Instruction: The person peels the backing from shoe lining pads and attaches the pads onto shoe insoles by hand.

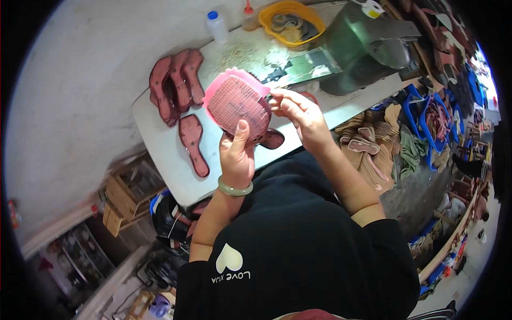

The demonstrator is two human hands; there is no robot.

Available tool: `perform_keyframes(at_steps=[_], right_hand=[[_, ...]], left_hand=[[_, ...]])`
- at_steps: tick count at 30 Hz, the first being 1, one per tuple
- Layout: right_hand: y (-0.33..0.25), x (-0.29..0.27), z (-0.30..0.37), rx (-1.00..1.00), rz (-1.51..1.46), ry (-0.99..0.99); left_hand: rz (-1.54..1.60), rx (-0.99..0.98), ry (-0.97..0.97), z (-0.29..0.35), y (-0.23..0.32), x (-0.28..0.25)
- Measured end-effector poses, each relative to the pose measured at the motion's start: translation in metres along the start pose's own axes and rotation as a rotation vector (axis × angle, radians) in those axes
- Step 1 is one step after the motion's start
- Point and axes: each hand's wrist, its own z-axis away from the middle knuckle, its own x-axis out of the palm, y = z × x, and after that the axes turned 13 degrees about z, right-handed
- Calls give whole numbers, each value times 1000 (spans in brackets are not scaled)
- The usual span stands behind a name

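Above the table, my left hand (238, 160) grips a reddish shoe-upper-like piece (240, 104) with a grid pattern. Its thumb lies on top and its other fingers are hidden underneath. A bright pink scalloped border (214, 88) runs along the piece's far and left edges. My right hand (304, 117) is closed in a pinch at the piece's right edge; what sits between its fingertips is too small to make out. Left of the piece lie several sole-shaped reddish parts (184, 80) in overlapping stacks, with a separate one (193, 144) nearer me. Another dark red part (273, 140) shows partly beneath the held piece.
A green-grey sewing machine (352, 53) stands at the right of the white table (165, 154). Behind are a yellow basket (266, 20), a blue-capped bottle (217, 29) and a red-tipped bottle (249, 20). Brown cut pieces (368, 138) and blue crates (421, 120) lie to the right.
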Motion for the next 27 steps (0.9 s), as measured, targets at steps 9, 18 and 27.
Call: perform_keyframes(at_steps=[9, 18, 27], right_hand=[[2, 43, -17, -295, 441, 252], [20, 38, -4, -823, 1258, 224], [23, -28, -16, 252, 133, -86]], left_hand=[[-121, 195, 169, 7, -9, -14], [-281, 150, 258, 11, -16, -27], [-651, -658, -315, -53, 54, -53]])
